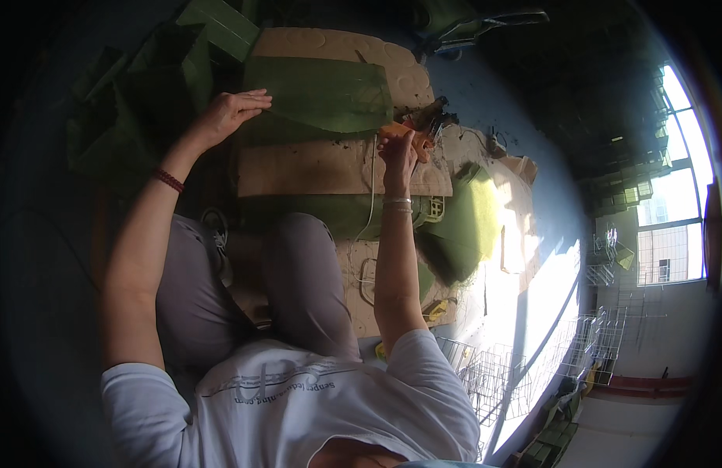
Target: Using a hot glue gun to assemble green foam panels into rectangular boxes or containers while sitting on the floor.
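A green sheet (318, 92), thin and slightly see-through with a curved near edge, lies over brown cardboard in front of me. My left hand (234, 115) is at its left end, the fingers straight and close together against it; nothing shows gripped in them. By the sheet's right near corner my right hand (398, 156) is closed around an orange tool (423, 148), whose exact kind I cannot make out. Dark, cluttered bits (437, 117) lie just beyond that tool. A pale cord (372, 187) runs down toward me beside my right wrist.
Green box-like forms (170, 74) crowd the far left. Cardboard (314, 168) covers the work area, with another green piece (470, 226) at the right in sunlight. A yellow-handled item (437, 310) lies by my right elbow. Wire racks (494, 382) stand lower right, near a window (673, 195).
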`<state>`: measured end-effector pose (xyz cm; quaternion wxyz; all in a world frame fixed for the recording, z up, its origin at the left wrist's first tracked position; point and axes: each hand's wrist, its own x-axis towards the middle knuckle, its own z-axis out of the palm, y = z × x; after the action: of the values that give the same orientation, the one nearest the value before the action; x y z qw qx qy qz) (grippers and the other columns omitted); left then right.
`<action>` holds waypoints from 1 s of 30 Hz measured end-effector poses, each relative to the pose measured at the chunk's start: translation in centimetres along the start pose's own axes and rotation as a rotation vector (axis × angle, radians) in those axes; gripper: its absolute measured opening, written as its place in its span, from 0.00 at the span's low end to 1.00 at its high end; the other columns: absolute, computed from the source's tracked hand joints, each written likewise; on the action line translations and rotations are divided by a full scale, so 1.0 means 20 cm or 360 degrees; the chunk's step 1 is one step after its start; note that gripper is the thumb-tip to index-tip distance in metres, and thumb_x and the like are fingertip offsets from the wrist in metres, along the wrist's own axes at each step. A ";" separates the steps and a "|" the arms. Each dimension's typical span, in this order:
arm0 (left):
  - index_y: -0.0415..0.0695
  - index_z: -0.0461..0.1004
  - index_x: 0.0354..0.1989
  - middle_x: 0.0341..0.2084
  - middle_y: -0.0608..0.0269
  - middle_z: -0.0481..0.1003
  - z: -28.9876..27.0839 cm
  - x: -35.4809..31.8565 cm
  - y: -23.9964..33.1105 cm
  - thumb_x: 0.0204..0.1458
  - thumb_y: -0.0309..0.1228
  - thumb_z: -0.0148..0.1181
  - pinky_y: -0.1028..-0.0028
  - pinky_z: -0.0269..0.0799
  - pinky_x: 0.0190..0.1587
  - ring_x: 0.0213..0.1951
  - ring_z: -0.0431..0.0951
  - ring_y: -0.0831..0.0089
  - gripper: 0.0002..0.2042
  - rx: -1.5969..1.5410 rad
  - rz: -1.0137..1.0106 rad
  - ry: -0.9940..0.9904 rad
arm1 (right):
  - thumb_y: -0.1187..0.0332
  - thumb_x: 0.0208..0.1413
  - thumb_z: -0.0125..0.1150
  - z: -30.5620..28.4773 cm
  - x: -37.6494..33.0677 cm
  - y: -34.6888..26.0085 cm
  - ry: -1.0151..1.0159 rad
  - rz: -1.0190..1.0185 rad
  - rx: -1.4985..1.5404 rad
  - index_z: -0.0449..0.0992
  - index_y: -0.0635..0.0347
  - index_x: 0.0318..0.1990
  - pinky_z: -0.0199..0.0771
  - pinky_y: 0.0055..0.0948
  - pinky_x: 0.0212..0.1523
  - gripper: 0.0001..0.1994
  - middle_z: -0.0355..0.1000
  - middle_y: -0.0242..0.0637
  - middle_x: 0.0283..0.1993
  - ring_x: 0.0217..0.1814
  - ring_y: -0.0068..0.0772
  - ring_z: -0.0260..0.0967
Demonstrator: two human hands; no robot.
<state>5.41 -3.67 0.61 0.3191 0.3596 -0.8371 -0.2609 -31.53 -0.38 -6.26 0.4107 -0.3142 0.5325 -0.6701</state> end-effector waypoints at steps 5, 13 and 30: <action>0.36 0.74 0.44 0.49 0.55 0.72 0.01 0.01 0.00 0.53 0.24 0.52 0.69 0.63 0.59 0.58 0.65 0.62 0.11 0.0020 0.0043 -0.0004 | 0.39 0.57 0.42 0.12 -0.06 -0.10 -0.0300 0.0170 0.0344 0.72 0.64 0.29 0.72 0.26 0.32 0.31 0.70 0.37 0.25 0.26 0.28 0.69; 0.37 0.74 0.43 0.49 0.55 0.72 0.02 0.00 -0.02 0.51 0.22 0.54 0.68 0.65 0.58 0.57 0.66 0.61 0.11 0.0127 0.0128 0.0046 | 0.54 0.56 0.57 0.18 -0.12 -0.09 -0.0297 0.0045 0.0017 0.66 0.56 0.18 0.52 0.16 0.17 0.20 0.58 0.23 0.14 0.14 0.13 0.52; 0.37 0.76 0.37 0.42 0.57 0.75 0.00 -0.01 0.08 0.47 0.20 0.55 0.68 0.70 0.51 0.50 0.72 0.62 0.09 0.0423 0.0354 0.0211 | 0.68 0.51 0.64 0.38 -0.13 0.11 -0.0390 0.0296 0.0399 0.71 0.57 0.25 0.63 0.19 0.26 0.08 0.68 0.27 0.24 0.24 0.18 0.62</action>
<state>4.82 -2.54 1.66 0.3502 0.3201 -0.8760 -0.0869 -23.41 -1.72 -6.53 0.5685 -0.2893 0.4177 -0.6471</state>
